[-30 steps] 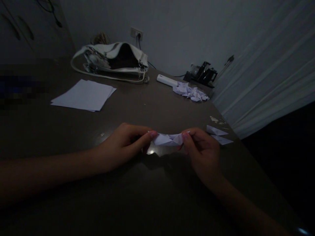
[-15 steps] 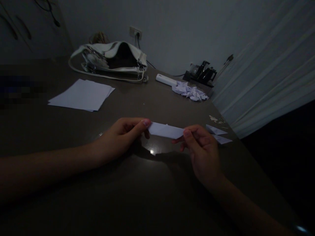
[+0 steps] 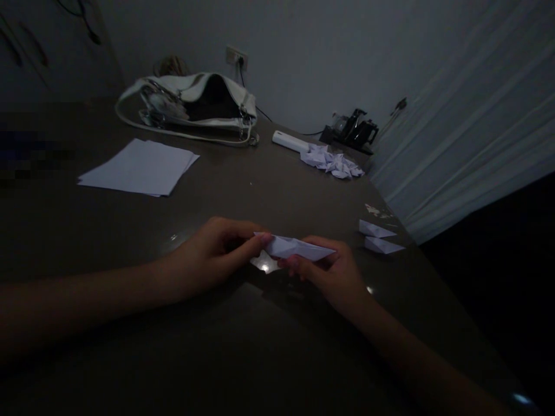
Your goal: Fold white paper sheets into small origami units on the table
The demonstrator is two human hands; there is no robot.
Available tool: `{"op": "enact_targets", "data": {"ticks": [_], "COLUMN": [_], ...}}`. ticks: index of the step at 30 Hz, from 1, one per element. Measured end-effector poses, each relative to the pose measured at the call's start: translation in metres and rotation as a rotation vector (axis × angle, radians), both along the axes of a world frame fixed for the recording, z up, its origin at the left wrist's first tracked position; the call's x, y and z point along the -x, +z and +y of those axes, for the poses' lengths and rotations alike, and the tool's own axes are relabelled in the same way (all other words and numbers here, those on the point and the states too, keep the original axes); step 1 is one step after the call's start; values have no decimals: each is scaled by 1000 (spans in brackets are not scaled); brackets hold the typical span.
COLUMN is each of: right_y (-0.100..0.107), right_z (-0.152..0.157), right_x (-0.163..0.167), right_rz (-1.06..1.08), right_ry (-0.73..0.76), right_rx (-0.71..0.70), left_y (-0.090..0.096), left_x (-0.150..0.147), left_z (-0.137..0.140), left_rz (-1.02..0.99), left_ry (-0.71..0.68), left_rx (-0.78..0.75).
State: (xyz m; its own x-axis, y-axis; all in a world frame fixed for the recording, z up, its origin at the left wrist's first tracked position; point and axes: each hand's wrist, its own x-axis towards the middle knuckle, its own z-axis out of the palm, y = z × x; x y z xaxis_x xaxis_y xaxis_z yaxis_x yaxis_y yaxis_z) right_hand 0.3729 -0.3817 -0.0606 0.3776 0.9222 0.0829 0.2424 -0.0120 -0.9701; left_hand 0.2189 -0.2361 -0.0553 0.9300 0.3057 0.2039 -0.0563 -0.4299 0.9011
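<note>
A narrow folded strip of white paper is held just above the dark table, its right end tapering to a point. My left hand pinches the strip's left end between thumb and fingers. Closed on its right part is my right hand, the thumb on the near side and the fingers behind, partly hidden by the paper. To the right of that hand lie two folded paper pieces with pointed ends, a farther one and a nearer one.
A stack of white paper lies at left. Behind stands a white handbag with its strap spread. Farther right are a white stick-like object, a heap of folded papers and a black kettle set. Small scraps lie near the right edge.
My right hand has shifted left and down along the paper, and its thumb now presses lower. The strip's right end shows as a point. Both hands are closer together.
</note>
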Motion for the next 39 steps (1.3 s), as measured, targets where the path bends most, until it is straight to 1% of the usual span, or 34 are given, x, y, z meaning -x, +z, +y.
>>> {"op": "enact_targets", "data": {"ticks": [3, 5, 8, 11, 13, 15, 20, 24, 28, 33, 35, 39], "right_y": [0, 1, 3, 3, 2, 1, 2, 6, 10, 9, 7, 4], "right_z": [-1, -1, -3, -3, -3, -4, -5, -6, -6, -4, -3, -1], "right_x": [-2, -3, -3, -2, -2, -2, -2, 3, 7, 6, 4, 2], "right_rz": [-92, -220, -434, -585, -652, -675, -655, -618, -514, -288, -227, -185], "right_ry": [-20, -3, 59, 124, 146, 140, 78, 96, 104, 31, 15, 22], "right_rx": [-23, -15, -33, -114, -159, -186, -197, -115, -29, 51, 66, 36], "left_y": [0, 0, -2, -4, -6, -7, -6, -3, 0, 4, 5, 2], "left_x": [0, 0, 0, 2, 3, 3, 3, 3, 4, 3, 3, 2], "left_z": [0, 1, 2, 4, 4, 3, 2, 0, -2, -3, -2, 0], "left_rz": [33, 66, 76, 14, -23, -45, -32, 24, 81, 192, 204, 179], "left_ry": [-10, -29, -72, -106, -106, -96, -52, -91, -119, -156, -173, -180], "left_rx": [50, 55, -67, -205, -250, -268, -262, -237, -213, -227, -175, 21]}}
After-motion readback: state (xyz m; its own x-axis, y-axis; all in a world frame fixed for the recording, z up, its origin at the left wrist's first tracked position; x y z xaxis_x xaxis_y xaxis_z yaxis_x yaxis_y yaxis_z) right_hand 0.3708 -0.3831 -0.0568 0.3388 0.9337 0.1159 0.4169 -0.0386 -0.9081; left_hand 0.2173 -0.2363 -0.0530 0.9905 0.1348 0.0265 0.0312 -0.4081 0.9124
